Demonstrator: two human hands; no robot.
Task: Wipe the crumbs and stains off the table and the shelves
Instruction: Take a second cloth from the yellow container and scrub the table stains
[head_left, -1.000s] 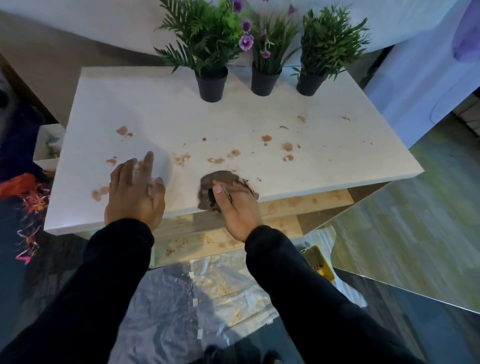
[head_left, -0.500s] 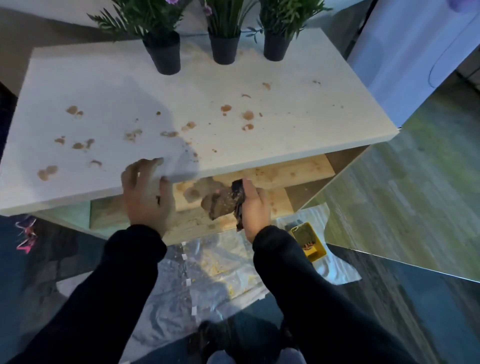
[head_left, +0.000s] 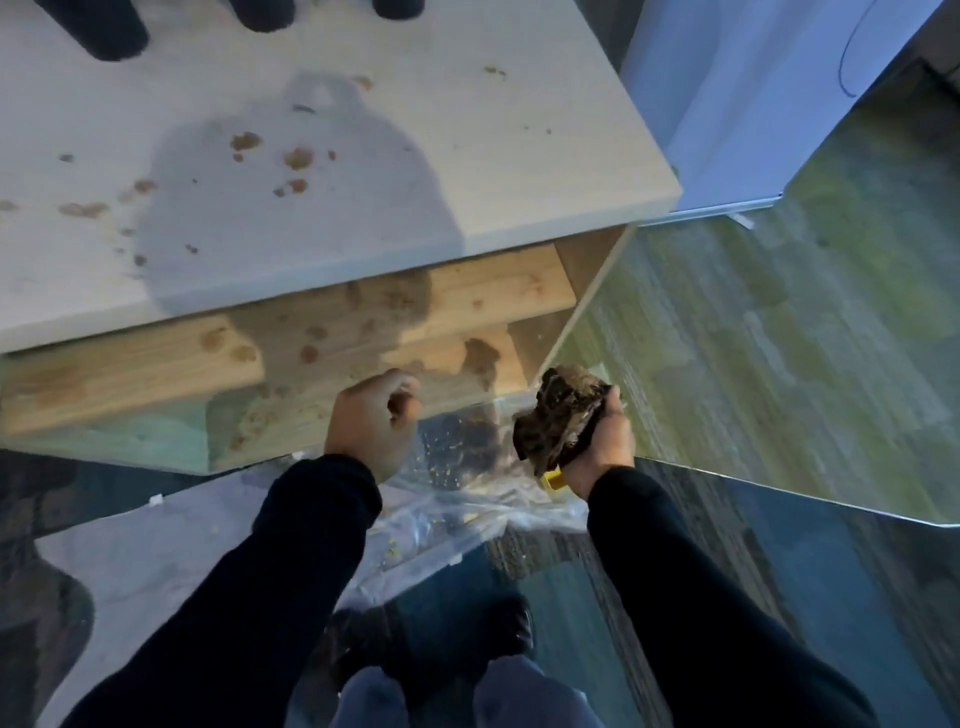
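Observation:
The white table top (head_left: 467, 156) carries several brown stains (head_left: 298, 158) near its front half. Below it, two wooden shelves (head_left: 493, 291) step outward, also spotted with brown marks and crumbs. My right hand (head_left: 597, 447) is shut on a crumpled brown cloth (head_left: 561, 415), held in the air off the shelves' right front corner, above the floor sheet. My left hand (head_left: 371, 421) hovers at the front edge of the lower shelf with fingers curled loosely and nothing in it.
A clear plastic sheet (head_left: 457, 493) with yellow crumbs lies on the floor under my hands. Black plant pots (head_left: 104, 26) stand at the table's back edge. A white appliance (head_left: 753, 104) stands right of the table. My feet (head_left: 431, 649) are below.
My right hand has carried the cloth off the table top, down past the shelves and out to the right. My left hand has left the table edge and dropped to the lower shelf. The view tilted down.

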